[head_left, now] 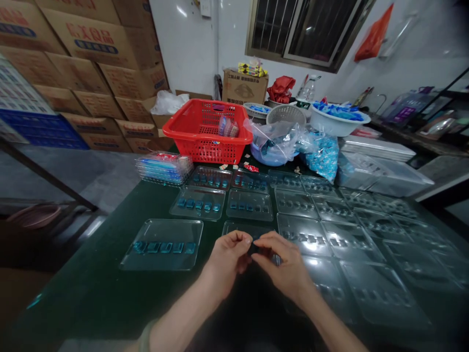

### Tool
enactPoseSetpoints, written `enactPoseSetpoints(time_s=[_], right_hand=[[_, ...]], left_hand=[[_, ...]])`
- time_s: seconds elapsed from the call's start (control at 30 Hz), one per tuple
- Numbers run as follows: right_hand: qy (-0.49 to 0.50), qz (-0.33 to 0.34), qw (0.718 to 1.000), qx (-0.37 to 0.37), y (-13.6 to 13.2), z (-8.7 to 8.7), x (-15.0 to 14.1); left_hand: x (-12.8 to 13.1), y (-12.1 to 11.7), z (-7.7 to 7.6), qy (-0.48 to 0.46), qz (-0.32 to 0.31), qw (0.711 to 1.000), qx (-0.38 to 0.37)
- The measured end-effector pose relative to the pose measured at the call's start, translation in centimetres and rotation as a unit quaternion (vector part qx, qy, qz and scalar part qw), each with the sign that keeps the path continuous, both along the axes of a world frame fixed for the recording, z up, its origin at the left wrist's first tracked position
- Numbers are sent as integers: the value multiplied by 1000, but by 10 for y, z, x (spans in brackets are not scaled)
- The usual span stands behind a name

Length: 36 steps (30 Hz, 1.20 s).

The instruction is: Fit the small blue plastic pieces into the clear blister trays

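The left hand [230,256] and right hand [284,266] meet ahead of the body, both curled nearly closed, their fingertips pinching a small dark blue piece [253,248]. It is mostly hidden between them, so its exact shape cannot be told. Just beyond the hands lies a thin clear plastic blister tray [242,229] on a dark green surface [73,303]. Left of the hands, another clear plastic tray [161,256] holds a row of teal moulded pieces; to the right spread clear trays with moulded hollows [304,234]. Held only at the fingertips, the piece could slip and fall among the trays, where its dark colour would be hard to spot. A careless wrist could also knock the light trays out of place.
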State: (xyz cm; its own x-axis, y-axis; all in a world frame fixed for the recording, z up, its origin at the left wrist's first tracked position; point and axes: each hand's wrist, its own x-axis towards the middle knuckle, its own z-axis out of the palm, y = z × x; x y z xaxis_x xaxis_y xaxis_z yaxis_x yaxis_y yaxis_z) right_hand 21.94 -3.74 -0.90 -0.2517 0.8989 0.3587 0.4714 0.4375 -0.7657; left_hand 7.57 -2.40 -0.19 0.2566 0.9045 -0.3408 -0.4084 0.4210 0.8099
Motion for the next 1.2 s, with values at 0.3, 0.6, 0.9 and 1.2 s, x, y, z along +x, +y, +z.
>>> enactPoseSetpoints(time_s=[0.3,0.6,0.9,1.2], right_hand=[[-220,-98,968,64,115,-23,24],[-299,-55,952,38,131,-38,22],[-233,-67,968,62,113,-21,33],[-17,-84,996,16,32,-14,40]], left_hand=[[-19,10,-2,82,47,994,62],[-31,12,5,322,-20,925,200],[26,44,-13,454,-134,819,325],[7,55,-3,267,-169,930,188]])
